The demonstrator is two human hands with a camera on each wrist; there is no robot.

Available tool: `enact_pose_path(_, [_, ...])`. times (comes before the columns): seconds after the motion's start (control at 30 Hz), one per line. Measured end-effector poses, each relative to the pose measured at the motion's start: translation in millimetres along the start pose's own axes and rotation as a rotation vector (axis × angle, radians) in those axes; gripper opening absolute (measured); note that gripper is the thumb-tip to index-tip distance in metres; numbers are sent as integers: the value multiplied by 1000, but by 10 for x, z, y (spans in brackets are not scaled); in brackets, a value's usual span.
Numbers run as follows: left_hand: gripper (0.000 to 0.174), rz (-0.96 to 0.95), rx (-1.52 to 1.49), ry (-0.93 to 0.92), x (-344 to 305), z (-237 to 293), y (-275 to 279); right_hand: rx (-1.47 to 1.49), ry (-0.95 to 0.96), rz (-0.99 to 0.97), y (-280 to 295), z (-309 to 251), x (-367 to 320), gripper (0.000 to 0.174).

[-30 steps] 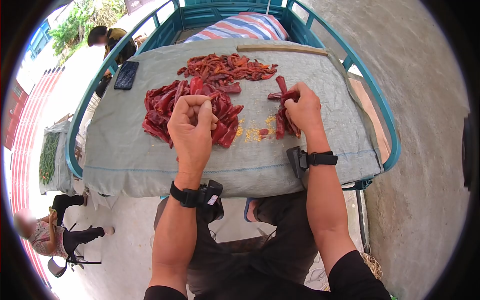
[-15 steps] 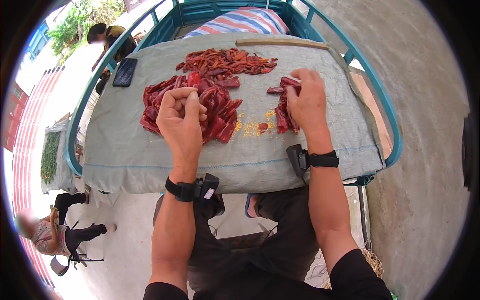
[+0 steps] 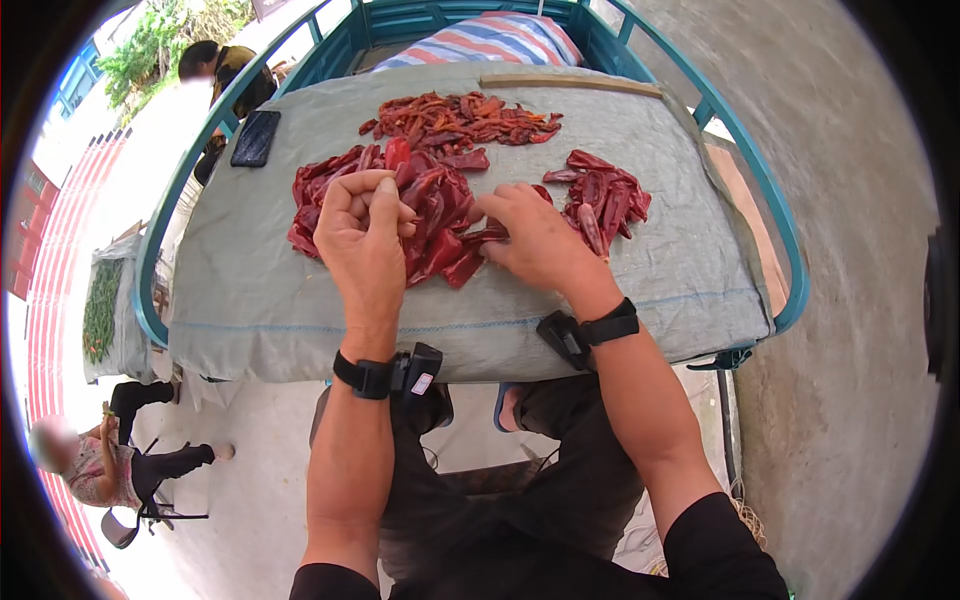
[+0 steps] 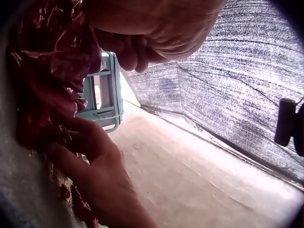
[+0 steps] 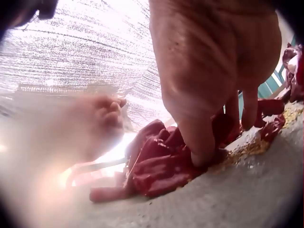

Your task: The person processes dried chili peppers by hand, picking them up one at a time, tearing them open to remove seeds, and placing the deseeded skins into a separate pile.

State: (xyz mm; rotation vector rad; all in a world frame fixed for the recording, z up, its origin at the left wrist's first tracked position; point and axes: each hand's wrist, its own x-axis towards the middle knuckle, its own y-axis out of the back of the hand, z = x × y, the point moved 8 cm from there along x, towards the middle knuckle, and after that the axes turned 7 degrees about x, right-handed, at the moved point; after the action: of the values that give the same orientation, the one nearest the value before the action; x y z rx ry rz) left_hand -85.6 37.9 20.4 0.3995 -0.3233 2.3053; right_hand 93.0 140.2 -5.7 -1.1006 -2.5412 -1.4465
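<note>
My left hand (image 3: 362, 238) is over the near left part of a big heap of glossy dried red chilies (image 3: 335, 185), fingers curled and thumb tip against the index finger. Nothing shows between those fingertips. On the heap's right edge my right hand (image 3: 540, 238) grips a dried chili (image 3: 490, 232), thumb and fingers around it. From the left wrist, the right hand (image 4: 102, 171) reaches into the chilies (image 4: 52, 90); the right wrist view has its thumb down against the wrinkled chilies (image 5: 161, 168). Right of that hand lies a smaller pile of dried chilies (image 3: 610, 200).
Thinner red-orange chili pieces (image 3: 450, 118) lie behind the heap. Yellow seeds (image 5: 256, 149) are scattered on the grey woven sheet (image 3: 260, 290). A phone (image 3: 256, 138), a wooden strip (image 3: 570, 84) and teal cart rails (image 3: 765, 230) surround the work. Two people are at left.
My right hand has left the small pile at right and come across to the big heap. The left hand has shifted slightly left, its fingers still curled.
</note>
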Motion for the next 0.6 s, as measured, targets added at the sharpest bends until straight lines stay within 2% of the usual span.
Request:
enact_pose_path(0.17, [12, 4, -12, 28, 9, -41, 16, -74, -22, -98, 93, 94, -45, 20])
enact_pose_path(0.27, [10, -101, 11, 56, -4, -65, -36, -84, -37, -19, 296, 116, -85, 17])
enact_pose_path(0.4, [9, -219, 73, 40, -110, -55, -226, 95, -88, 8, 476, 254, -111, 19])
enact_pose_path(0.5, [11, -294, 236, -68, -183, -29, -374, 202, -97, 69, 582, 314, -149, 22])
enact_pose_path(0.6, [25, -367, 282, -118, -272, 43, -536, 228, -44, 122, 664, 261, -158, 24])
